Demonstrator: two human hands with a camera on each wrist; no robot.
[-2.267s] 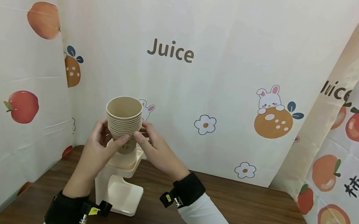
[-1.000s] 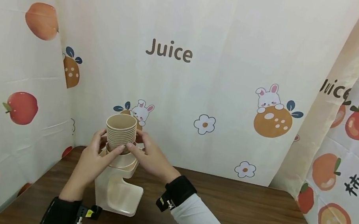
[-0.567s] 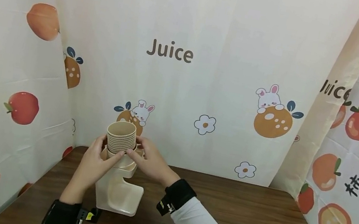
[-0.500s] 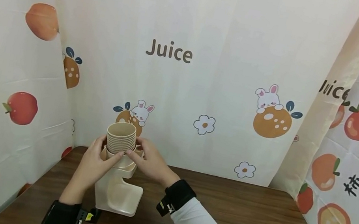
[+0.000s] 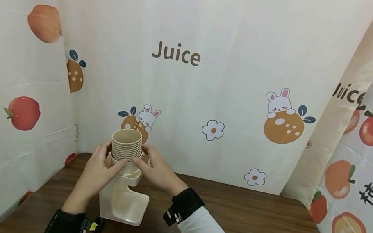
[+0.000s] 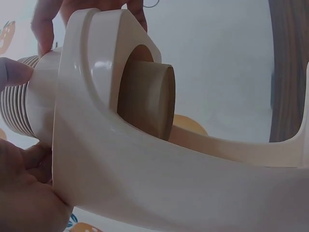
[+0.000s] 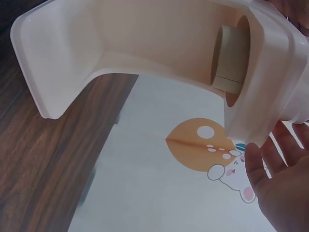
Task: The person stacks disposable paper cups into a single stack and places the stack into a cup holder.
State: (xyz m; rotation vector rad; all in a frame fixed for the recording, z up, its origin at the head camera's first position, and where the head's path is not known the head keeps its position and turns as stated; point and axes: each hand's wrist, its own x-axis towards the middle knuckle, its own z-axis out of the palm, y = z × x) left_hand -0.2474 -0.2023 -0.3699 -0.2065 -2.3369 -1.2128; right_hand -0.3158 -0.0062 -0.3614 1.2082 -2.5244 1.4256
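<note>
A stack of beige paper cups (image 5: 126,147) stands mouth up in the top collar of a cream plastic cup dispenser (image 5: 125,205). My left hand (image 5: 98,167) holds the stack from the left, thumb in front at the collar. From the right, my right hand (image 5: 158,172) holds it, its thumb on the near side. The left wrist view shows the lowest cup's bottom end (image 6: 147,96) poking through the round hole under the dispenser's head. That cup (image 7: 231,60) also shows in the right wrist view, with my right hand (image 7: 289,193) beside the dispenser's head.
The dispenser's foot rests on a dark brown wooden table (image 5: 226,227), towards its left side. White cloth (image 5: 190,92) printed with fruit and rabbits hangs behind the table, with more cloth at left and right. A black strap with a small camera (image 5: 188,202) circles each wrist.
Both hands have lowered the stack of cups from above the dispenser down into its collar. Over the last half second, hands and cups have hardly moved.
</note>
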